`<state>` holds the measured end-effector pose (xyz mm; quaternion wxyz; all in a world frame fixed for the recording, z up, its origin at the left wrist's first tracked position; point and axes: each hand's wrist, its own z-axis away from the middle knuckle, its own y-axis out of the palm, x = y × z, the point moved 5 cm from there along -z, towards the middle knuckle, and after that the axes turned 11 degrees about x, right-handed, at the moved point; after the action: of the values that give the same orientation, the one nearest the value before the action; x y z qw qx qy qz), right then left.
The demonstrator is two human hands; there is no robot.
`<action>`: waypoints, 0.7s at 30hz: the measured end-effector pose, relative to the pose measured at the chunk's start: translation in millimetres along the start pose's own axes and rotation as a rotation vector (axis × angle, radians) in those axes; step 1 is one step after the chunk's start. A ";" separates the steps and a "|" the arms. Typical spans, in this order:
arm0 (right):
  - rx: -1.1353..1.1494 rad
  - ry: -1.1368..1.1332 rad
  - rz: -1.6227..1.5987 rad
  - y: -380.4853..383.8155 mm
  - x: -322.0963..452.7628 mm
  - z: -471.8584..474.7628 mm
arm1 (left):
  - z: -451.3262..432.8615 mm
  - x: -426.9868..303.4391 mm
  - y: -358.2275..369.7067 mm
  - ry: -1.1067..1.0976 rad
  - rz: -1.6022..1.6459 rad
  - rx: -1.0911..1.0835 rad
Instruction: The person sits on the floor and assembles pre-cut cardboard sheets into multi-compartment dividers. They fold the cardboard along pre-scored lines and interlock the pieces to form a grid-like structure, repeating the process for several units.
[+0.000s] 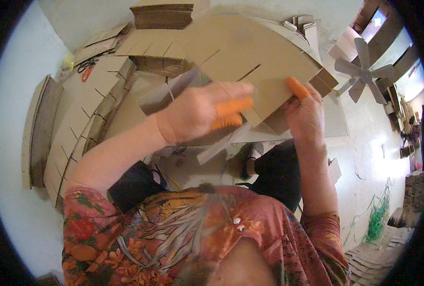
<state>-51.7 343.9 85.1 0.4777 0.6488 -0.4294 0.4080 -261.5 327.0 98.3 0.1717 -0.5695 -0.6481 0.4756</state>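
Observation:
Orange coverings sit on some fingers of both hands. My left hand [205,107] is blurred, its fingers pointing right over pieces of slotted cardboard; whether it grips one is unclear. At the right, my right hand [305,111] pinches the near edge of a cardboard piece, thumb side up. A large brown cardboard sheet [240,46] with dark slots lies beyond the hands. A narrow pale cardboard strip [217,144] slants down below my left hand. Left of it, a grey-looking slotted piece [172,89] stands tilted. The fingers partly hide how these pieces meet.
Stacks of slotted cardboard strips [79,111] curve along the left side. Another stack [162,16] stands at the back. Red-and-black-handled scissors [87,71] lie at the upper left. A fan [365,75] stands at the right, with green string [378,218] on the floor below it.

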 end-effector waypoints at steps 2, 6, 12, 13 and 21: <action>-0.134 -0.042 0.215 -12.4 15.9 9.7 | 6.1 29.4 -18.6 -0.251 0.091 -0.149; -0.097 -0.229 0.446 -28.6 41.8 30.1 | 30.6 105.8 -67.2 -0.622 0.188 -0.441; 0.010 -0.209 0.762 -31.0 19.2 52.2 | 44.5 159.7 -47.0 -0.788 0.499 -0.230; 0.032 -0.202 0.730 -26.8 17.5 52.7 | 46.6 159.4 -44.5 -0.757 0.483 -0.245; 0.109 0.077 0.797 -52.4 -43.5 53.5 | 79.8 182.1 -31.4 -0.962 0.517 -0.107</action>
<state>-8.7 308.4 18.8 0.2628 0.4400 -0.6068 0.6075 -393.8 460.8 26.7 -0.2956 -0.4362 -0.5158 0.6755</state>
